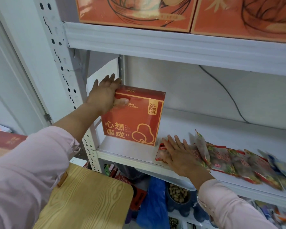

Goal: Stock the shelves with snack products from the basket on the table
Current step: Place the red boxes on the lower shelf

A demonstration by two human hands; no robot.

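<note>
Red gift box is up on the middle shelf, standing upright on its bottom edge at the far left end, close against the white upright post. The left hand has it by the upper left corner: thumb laid across the printed front, fingers reaching over and behind the top edge, a firm pinch.

Just right of the box, at the shelf's front lip, the right hand lies flat with fingers straight and fanned, pressing down on a red peanut packet. Further right of the box runs a row of snack packets, overlapping one another along the shelf, one tipped up on edge beside the fingertips; the far ones are blurred.

Above the box, the next shelf carries two big orange cartons side by side. Below and left of the box, a wood-grain tabletop juts in with its rounded corner. Under the box's shelf, there's a blue plastic bag and a bowl of nuts beside it.
</note>
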